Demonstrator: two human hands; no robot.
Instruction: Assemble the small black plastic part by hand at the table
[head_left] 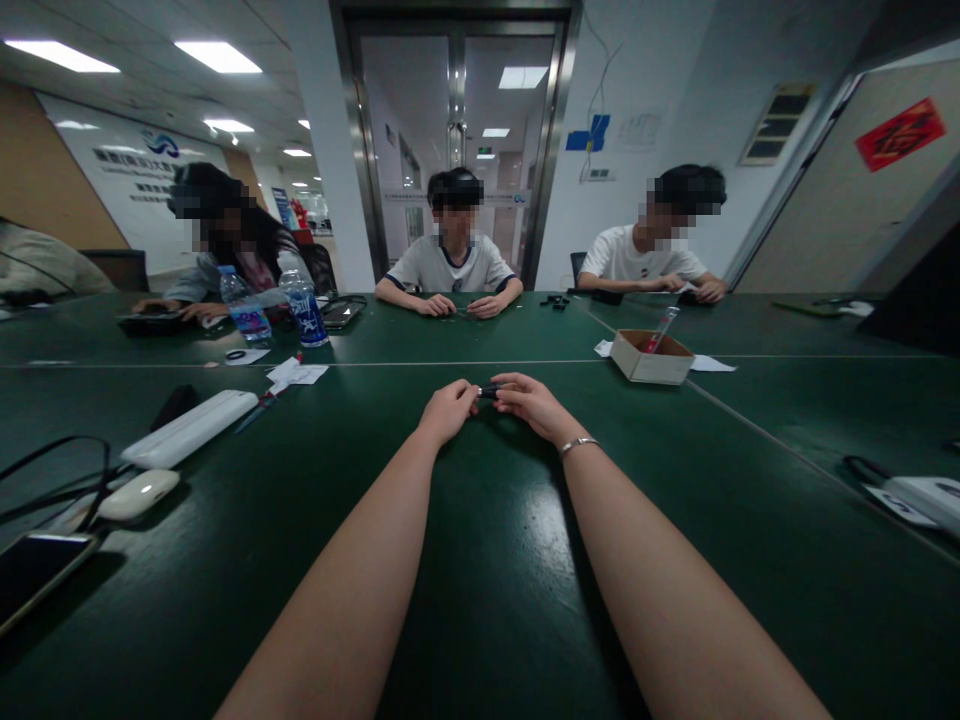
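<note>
A short black stick-like thing with a silvery band [488, 392] is held just over the green table [480, 560], straight ahead of me. My left hand [451, 408] pinches its silvery end between thumb and fingers. At the other end, the fingers of my right hand [529, 404] close round the black part. The thing lies roughly level between both hands. Fingers cover its two ends, so its exact kind cannot be made out. A silvery bracelet [579, 445] circles my right wrist.
To the left lie a white power bank [191, 428], a white case [141, 495], a phone [45, 570] and cables. Two bottles [304, 308] stand beyond. An open box [651, 358] sits at right. Several people sit across the table.
</note>
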